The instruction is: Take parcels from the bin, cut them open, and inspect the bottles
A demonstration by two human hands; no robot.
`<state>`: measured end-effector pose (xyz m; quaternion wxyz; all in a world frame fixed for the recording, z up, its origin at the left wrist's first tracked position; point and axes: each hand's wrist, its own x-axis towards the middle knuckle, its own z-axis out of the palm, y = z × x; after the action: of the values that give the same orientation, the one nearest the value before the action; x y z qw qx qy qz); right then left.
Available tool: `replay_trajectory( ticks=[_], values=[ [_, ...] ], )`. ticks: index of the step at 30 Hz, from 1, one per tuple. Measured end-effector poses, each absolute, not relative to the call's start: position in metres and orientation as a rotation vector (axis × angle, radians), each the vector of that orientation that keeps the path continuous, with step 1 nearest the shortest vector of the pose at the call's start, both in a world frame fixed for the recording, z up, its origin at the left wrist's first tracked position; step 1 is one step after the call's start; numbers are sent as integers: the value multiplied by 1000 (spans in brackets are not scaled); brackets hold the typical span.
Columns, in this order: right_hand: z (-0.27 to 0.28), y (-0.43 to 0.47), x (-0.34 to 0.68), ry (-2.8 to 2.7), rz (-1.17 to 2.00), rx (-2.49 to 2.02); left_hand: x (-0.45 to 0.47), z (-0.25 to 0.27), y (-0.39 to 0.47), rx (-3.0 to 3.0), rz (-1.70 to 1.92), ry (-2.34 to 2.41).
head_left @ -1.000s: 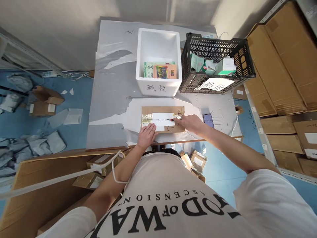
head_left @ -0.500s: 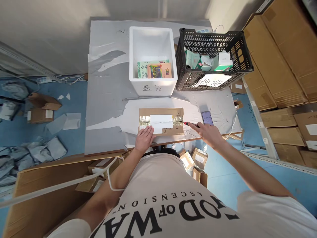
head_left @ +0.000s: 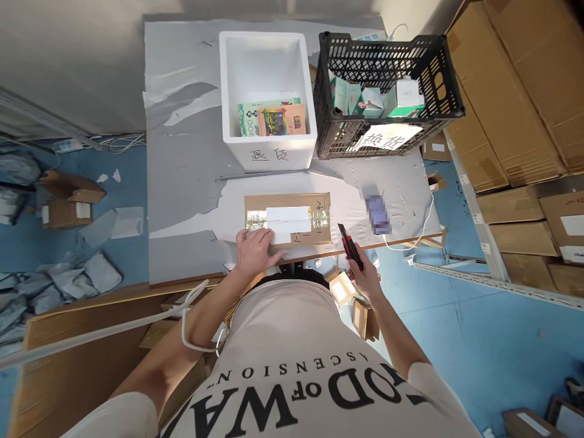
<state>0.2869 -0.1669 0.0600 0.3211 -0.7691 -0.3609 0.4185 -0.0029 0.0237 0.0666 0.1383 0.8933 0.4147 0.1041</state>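
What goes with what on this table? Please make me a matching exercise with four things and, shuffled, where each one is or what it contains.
Things:
1) utility knife
2) taped cardboard box
3) white foam box
4) black plastic crate

Places or states:
A) contains green-and-white cartons
B) lies on the table, touched by the left hand
C) contains flat printed packs, one orange, one green
D) held in the right hand

Right pairs: 1-D, 2-B, 3-C, 4-A.

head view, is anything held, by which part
The right grip holds the cutter by its handle; the left grip rests on the cardboard box.
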Motion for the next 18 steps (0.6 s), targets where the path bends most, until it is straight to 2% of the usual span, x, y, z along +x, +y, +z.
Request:
replay_trajectory(
  ticks=[3, 9, 18],
  values=[
    [52, -158, 284, -781, 1180, -1893, 10, 74, 37, 2618, 235, 1181],
    [59, -137, 292, -788, 1207, -1848, 32, 76, 57, 2654, -35, 1143],
    [56, -124, 290, -787, 1262, -1772, 32, 73, 55, 2639, -76, 1168]
  ],
)
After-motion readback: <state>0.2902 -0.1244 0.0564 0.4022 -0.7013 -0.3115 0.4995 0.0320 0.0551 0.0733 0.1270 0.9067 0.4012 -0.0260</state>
